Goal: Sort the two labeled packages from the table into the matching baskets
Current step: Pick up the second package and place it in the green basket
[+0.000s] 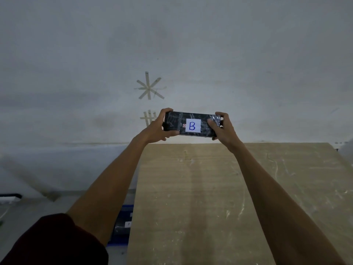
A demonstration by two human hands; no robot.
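Observation:
A black, plastic-wrapped package (176,123) with a white label marked "B" is held up in the air above the far edge of the wooden table (210,197). My left hand (158,129) grips its left end and my right hand (222,129) grips its right end. Both arms are stretched forward. On the floor left of the table, a blue basket (124,224) shows partly behind my left arm. It holds a dark package with a small white label (127,224); the letter is too small to be sure of.
A pale wall fills the background, with tape marks: a star shape (150,87) and a grid shape (148,117). A white object with a black strip (8,198) lies on the floor at far left. My dark red sleeve (53,241) is at lower left.

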